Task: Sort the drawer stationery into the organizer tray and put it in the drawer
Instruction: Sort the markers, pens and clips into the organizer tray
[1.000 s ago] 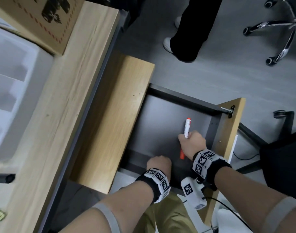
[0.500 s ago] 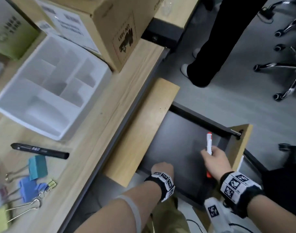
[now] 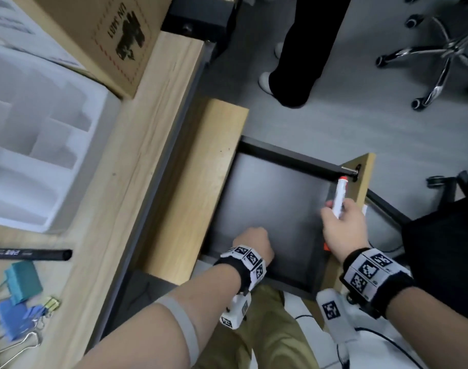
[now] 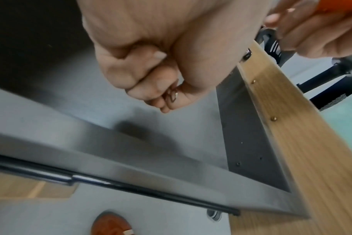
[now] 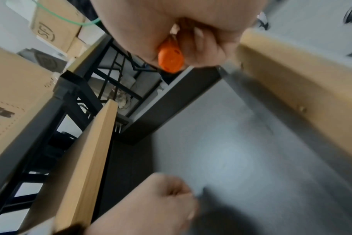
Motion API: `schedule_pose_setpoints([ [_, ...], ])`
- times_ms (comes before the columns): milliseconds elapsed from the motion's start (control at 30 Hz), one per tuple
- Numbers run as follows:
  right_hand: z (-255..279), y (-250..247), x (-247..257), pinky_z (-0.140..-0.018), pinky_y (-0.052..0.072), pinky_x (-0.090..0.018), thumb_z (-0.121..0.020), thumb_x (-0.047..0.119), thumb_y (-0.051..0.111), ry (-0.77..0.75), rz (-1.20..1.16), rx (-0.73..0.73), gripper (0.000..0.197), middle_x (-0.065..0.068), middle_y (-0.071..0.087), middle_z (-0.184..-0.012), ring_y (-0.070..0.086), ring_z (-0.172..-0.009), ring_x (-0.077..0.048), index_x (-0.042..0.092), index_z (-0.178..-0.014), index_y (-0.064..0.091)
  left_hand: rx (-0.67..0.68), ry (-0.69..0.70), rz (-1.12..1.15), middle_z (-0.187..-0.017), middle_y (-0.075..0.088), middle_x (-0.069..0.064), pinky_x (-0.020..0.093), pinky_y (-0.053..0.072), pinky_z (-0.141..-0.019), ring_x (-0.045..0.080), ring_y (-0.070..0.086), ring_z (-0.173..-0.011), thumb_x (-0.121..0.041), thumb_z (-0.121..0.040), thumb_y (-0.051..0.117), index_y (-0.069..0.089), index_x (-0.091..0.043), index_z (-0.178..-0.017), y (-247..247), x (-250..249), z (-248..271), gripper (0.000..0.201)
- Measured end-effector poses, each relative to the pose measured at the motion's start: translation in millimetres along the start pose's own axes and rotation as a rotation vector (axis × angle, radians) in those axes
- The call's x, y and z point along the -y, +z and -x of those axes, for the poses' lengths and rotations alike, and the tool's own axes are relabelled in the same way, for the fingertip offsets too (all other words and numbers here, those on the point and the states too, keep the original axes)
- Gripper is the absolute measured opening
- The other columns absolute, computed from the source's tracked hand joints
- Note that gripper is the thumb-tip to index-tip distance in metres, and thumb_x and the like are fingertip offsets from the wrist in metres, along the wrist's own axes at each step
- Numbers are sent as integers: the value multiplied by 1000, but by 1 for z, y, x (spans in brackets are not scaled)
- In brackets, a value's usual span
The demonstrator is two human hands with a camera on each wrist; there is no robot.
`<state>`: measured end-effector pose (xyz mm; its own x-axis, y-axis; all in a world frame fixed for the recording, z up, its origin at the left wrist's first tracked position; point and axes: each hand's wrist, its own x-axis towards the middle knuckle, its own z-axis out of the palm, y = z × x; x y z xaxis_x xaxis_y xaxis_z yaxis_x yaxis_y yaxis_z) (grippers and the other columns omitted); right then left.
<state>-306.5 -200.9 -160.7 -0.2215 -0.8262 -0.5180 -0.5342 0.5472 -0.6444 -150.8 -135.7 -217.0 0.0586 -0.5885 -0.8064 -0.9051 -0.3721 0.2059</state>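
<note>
The drawer (image 3: 267, 193) stands open below the desk edge, and its dark grey floor shows bare. My right hand (image 3: 344, 227) hovers over the drawer's right side and grips a white marker with orange ends (image 3: 338, 198). The marker's orange end (image 5: 171, 60) pokes out of my fist in the right wrist view. My left hand (image 3: 254, 241) is a closed fist over the drawer's near edge. It pinches a small metal clip (image 4: 172, 95) between curled fingers. The white organizer tray (image 3: 41, 155) lies on the desk at the left, with nothing showing in its compartments.
On the desk near the tray lie a black marker (image 3: 28, 254) and several coloured binder clips (image 3: 22, 283). A cardboard box (image 3: 99, 35) stands behind the tray. A person's legs (image 3: 302, 62) and a chair base (image 3: 440, 49) are on the floor beyond the drawer.
My right hand has lifted the white marker off the drawer floor and carried it toward the drawer's right side. My left fist has stayed at the near edge.
</note>
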Motion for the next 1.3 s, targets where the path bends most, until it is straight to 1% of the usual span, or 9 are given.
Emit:
schedule_pose_setpoints([
  [133,7,-50,10,-68,43,-35,-91,15,56,214,13,-281,14,-12,56,-85,54,-66,-29,7,-101,50,100,18,-40,-94,72,12,34,54,-73,38,68,-89,-17,-82,49,68,-9,-91,-27,20,31,23],
  [300,22,-62,4,-56,52,-38,-86,9,53,481,69,1,28,-19,57,-58,57,-50,-31,-16,-92,64,93,58,-137,-92,70,15,31,43,-62,33,59,-76,-21,-86,41,63,-7,-85,-77,48,80,26],
  [433,33,-49,24,-32,36,-19,-89,10,53,462,100,92,22,-19,54,-60,50,-46,-25,-10,-92,62,59,7,-65,-92,65,14,31,41,-67,31,59,-80,-44,-89,38,61,-11,-95,-101,72,107,41],
  [600,31,-7,49,-32,32,-13,-89,11,51,374,158,256,19,-13,48,-48,44,-28,-18,-2,-76,54,32,-30,-42,-92,66,12,34,50,-71,34,64,-87,-33,-91,40,62,-7,-94,-112,97,123,34],
  [800,37,65,77,-36,29,-17,-84,12,54,301,50,478,15,-4,41,-51,35,-37,-17,14,-70,51,37,-14,17,-91,60,13,33,42,-67,30,56,-81,-27,-96,41,56,-8,-98,-101,109,129,25],
  [967,48,108,93,-34,21,-14,-85,8,46,350,-109,600,30,1,35,-47,29,-35,-14,23,-109,57,-4,-2,43,-108,64,15,34,48,-75,32,59,-91,-26,-96,40,58,-6,-109,-98,112,137,30],
  [1100,54,127,102,-34,18,-12,-85,7,43,402,-188,681,17,6,34,-45,26,-34,-10,23,-81,46,-25,1,57,-94,65,14,36,52,-71,31,59,-80,-19,-90,44,56,-7,-96,-101,122,148,18],
  [1200,59,128,111,-38,25,-18,-86,14,50,342,-62,631,15,-1,42,-49,33,-39,-17,16,-71,46,-2,-9,84,-89,63,13,40,56,-74,32,62,-81,-18,-89,44,58,-6,-94,-109,125,162,18],
  [1300,77,108,133,-52,43,-32,-92,25,47,76,162,404,28,-14,54,-57,53,-48,-29,6,-71,48,-1,-32,145,-91,65,15,42,55,-78,36,65,-89,-18,-90,44,62,-1,-96,-121,131,182,26],
])
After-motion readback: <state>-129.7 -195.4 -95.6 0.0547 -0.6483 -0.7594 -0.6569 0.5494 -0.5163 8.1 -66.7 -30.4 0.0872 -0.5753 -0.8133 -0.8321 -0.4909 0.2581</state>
